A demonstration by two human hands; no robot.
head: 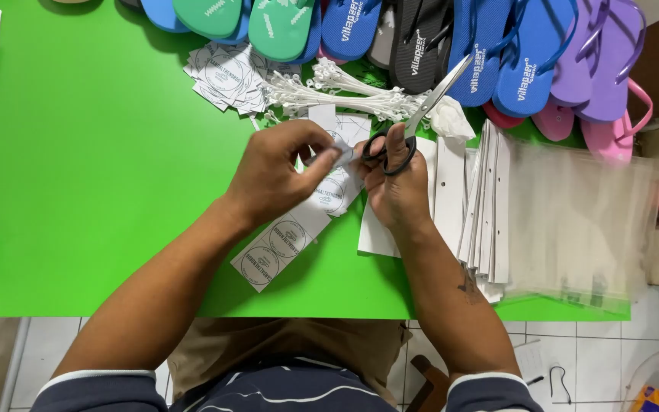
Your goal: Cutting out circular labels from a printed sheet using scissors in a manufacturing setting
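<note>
The left hand (276, 175) pinches the printed label strip (291, 236) taut above the green table (101, 191) so the right hand (398, 187), fingers closed through the scissors (413, 122) handles, can cut it.

Bright, even overhead light, soft shadows, slightly blurred hands.

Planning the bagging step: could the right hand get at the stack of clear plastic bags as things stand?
Probably yes, but not freely. The clear plastic bags lie uncovered just beyond the white card strips, on that hand's side. Yet the right hand has its grip through the scissors, so it would need to put those down.
</note>
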